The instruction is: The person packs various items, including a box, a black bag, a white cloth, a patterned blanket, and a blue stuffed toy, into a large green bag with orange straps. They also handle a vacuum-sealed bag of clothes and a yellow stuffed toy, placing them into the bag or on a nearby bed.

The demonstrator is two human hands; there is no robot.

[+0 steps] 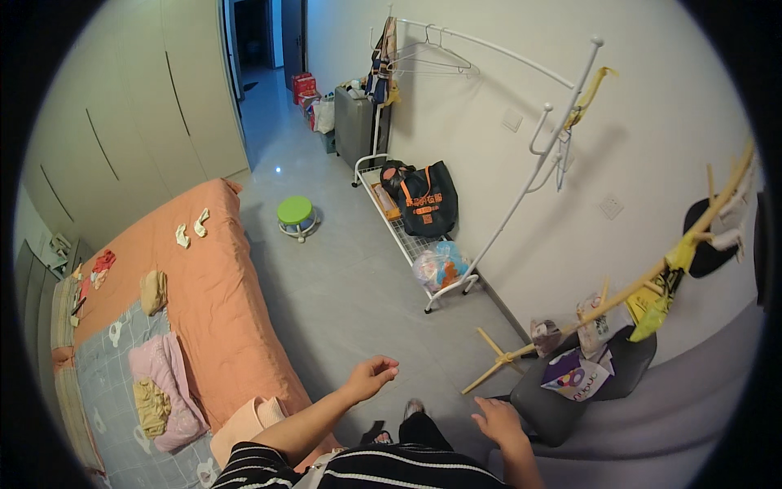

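My left hand (373, 380) hangs over the grey floor beside the bed's edge, fingers loosely bent, thumb apart from them, and nothing in it. On the right, my right hand (497, 420) is spread and holds nothing. It is nearest the dark grey padded chair (544, 407), with a visible gap between hand and seat. A purple and white bag (577, 375) sits on that chair. Close to my left forearm, a folded peach cloth (244, 424) lies at the near edge of the bed with the orange sheet (220, 269).
A green-topped stool (295, 212) stands on the floor ahead. The white clothes rack (521, 212) carries a black tote bag (430, 200) on its lower shelf. A wooden coat stand (505, 357) leans across the right. Pink bedding (167, 391) and white socks (200, 222) lie on the bed.
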